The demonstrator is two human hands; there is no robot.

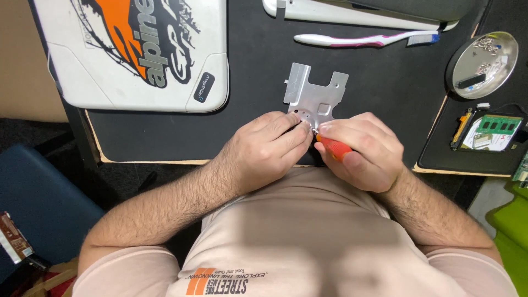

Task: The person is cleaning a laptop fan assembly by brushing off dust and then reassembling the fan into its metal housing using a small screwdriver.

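A flat silver metal bracket (313, 93) with holes lies on the black mat (253, 82), its near edge under my fingers. My left hand (264, 146) pinches that near edge with thumb and fingertips. My right hand (360, 151) is closed around a screwdriver with an orange-red handle (333, 147). The tip of the screwdriver meets the bracket's near edge, between my two thumbs. The screwdriver's shaft is mostly hidden by my fingers.
A white laptop lid with an orange and black sticker (137, 49) lies at the back left. At the back are a white casing part (352, 12) and a pink and white toothbrush (363, 39). To the right are a round metal dish of screws (484, 63) and a green memory module (498, 125).
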